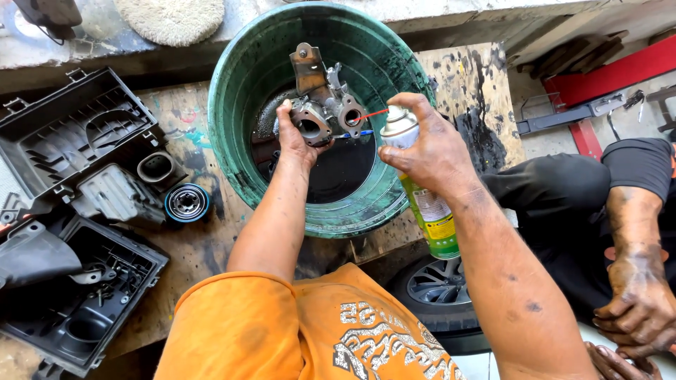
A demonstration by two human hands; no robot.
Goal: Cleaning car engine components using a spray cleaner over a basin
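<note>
Gripping a grimy metal engine part [324, 98] from below, the left hand [292, 137] has its fingers curled tight around the part's lower flange, holding it up over the middle of a large green plastic basin [232, 77]. The right hand [429, 144] is clamped around a spray can [422, 190] with a green and yellow body, its forefinger lying over the top of the can; a thin red straw [373, 113] runs from the nozzle leftward to one of the round openings in the part. The two hands are near each other, joined only by that straw.

The basin rests on a stained plywood board [479, 91], dark liquid pooled in its bottom. On the left lie black plastic housings [77, 141] and a small round filter [186, 203]. Near the right forearm is a wheel [433, 285], and at the far right another person's dirty hand [637, 309] rests on dark trousers.
</note>
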